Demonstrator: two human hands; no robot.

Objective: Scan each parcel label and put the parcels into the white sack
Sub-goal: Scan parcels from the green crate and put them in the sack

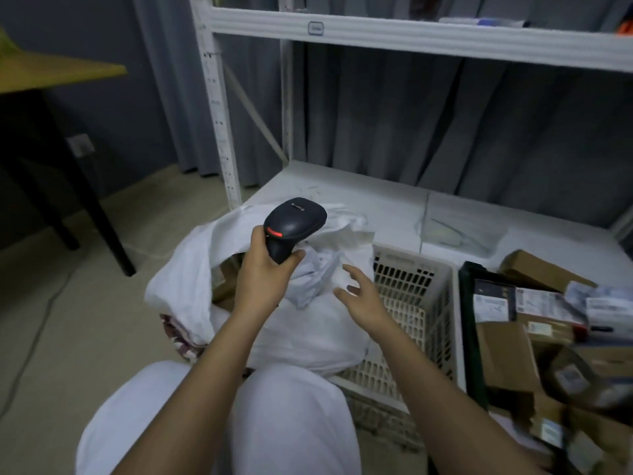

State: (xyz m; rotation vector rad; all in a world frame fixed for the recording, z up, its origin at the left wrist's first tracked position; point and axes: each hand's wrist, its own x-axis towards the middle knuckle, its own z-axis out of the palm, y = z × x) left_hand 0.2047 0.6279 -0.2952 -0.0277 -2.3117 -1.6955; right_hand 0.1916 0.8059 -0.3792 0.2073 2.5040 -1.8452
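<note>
The left hand (pixel 263 272) has its grip clenched on the dark scanner (pixel 291 231), handle upright, head pointing far-right over the white sack (pixel 191 269). The right hand (pixel 359 296) hovers released, fingers spread. Parcels (pixel 534 323) lie blurred at right, partly cut off.

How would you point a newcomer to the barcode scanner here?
Start at the white sack bulging from the pale slotted basket at centre. Just above its open mouth, the left hand grips the barcode scanner: the only dark, pistol-shaped thing, with a red-orange strip on its head.
</note>
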